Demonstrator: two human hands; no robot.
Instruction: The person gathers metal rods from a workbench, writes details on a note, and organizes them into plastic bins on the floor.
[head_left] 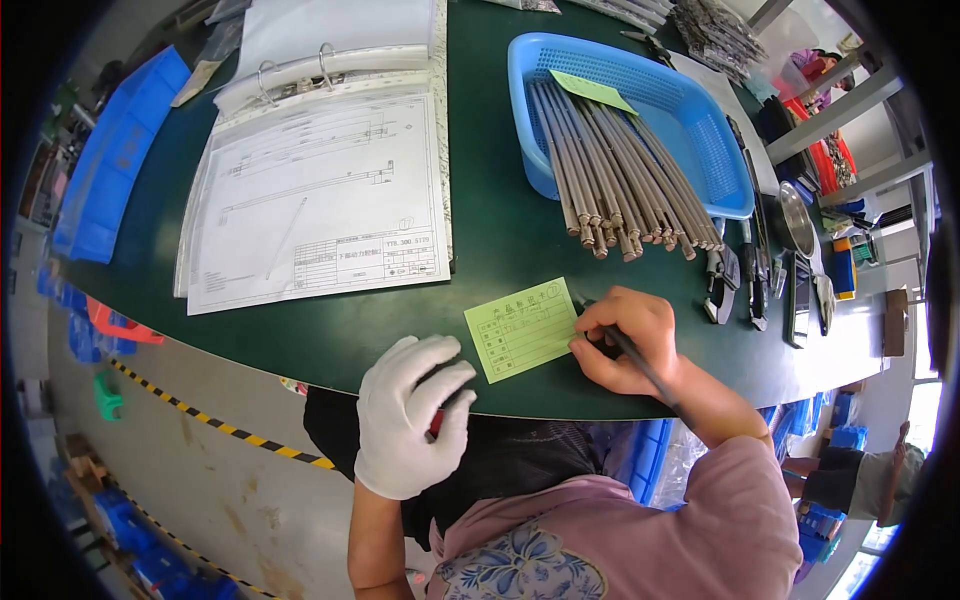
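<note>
My bare right hand [640,335] pinches a dark pen [645,368], its tip near the right edge of a green paper card [522,330]. The card lies near the table's front edge and carries a printed form with handwriting at the top. My left hand [410,415], in a white glove, hovers over the table's edge left of the card, its fingers curled. A small red and dark bit [436,424] shows between thumb and fingers; most of it is hidden.
An open ring binder with a technical drawing [320,210] lies to the left. A blue plastic basket [690,130] holds several metal rods [625,180] under another green card [592,92]. Hand tools [722,280] lie at the right; a blue bin [120,150] stands far left.
</note>
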